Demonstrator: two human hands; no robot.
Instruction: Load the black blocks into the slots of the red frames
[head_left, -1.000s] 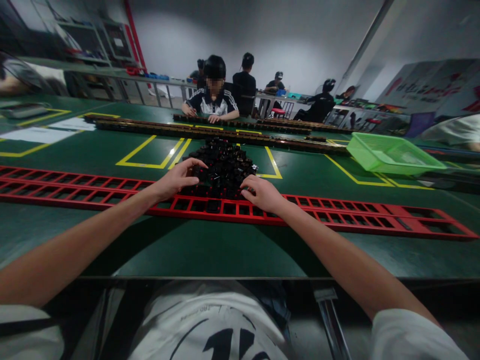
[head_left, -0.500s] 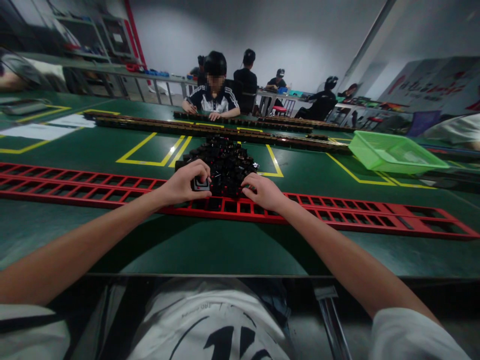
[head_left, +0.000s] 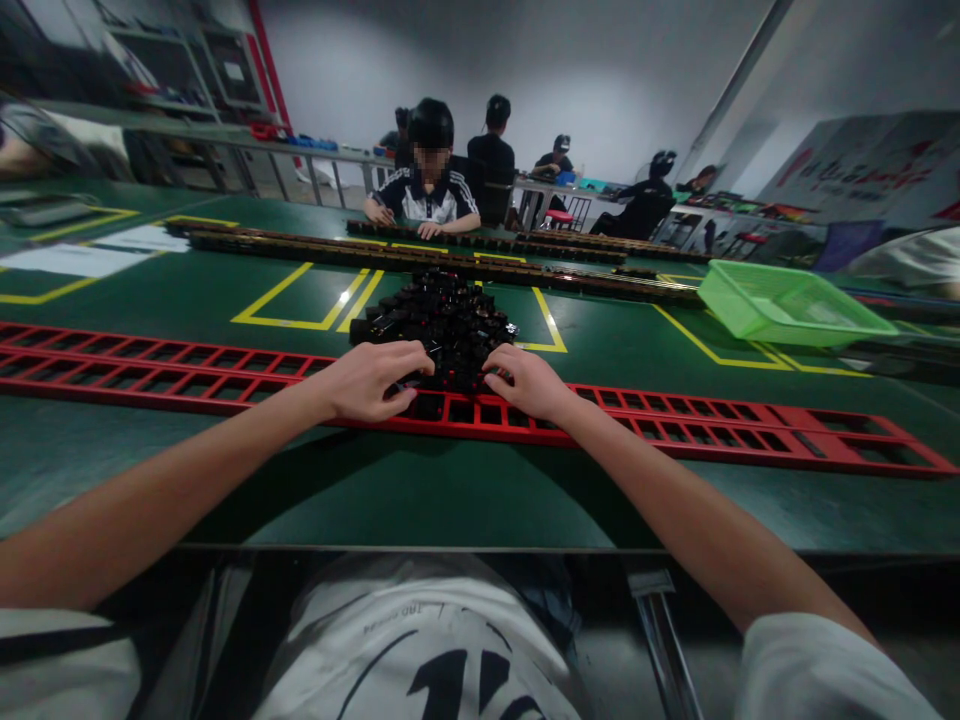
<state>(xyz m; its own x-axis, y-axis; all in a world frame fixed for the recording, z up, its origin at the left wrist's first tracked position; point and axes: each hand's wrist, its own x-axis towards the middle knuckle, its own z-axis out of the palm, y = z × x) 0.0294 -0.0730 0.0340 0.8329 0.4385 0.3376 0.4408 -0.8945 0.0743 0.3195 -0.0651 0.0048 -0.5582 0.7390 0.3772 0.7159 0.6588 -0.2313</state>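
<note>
A heap of small black parts (head_left: 442,320) lies on the green table (head_left: 465,500) just behind a long red slotted rail (head_left: 675,420). My left hand (head_left: 371,380) is curled over the rail at the near left edge of the heap, fingers bent down on a black part that is mostly hidden under them. My right hand (head_left: 529,385) rests on the rail at the heap's near right edge, fingers curled, with whatever they pinch hidden. Some slots between my hands hold black parts.
A second red rail (head_left: 150,355) runs along the left. Long dark rails (head_left: 420,262) cross the table farther back. A green plastic basket (head_left: 787,305) stands at the right. A person (head_left: 427,185) sits opposite, with other people at benches behind.
My left hand picked a black part off the heap and came down with it onto the red rail. My right hand barely moved.
</note>
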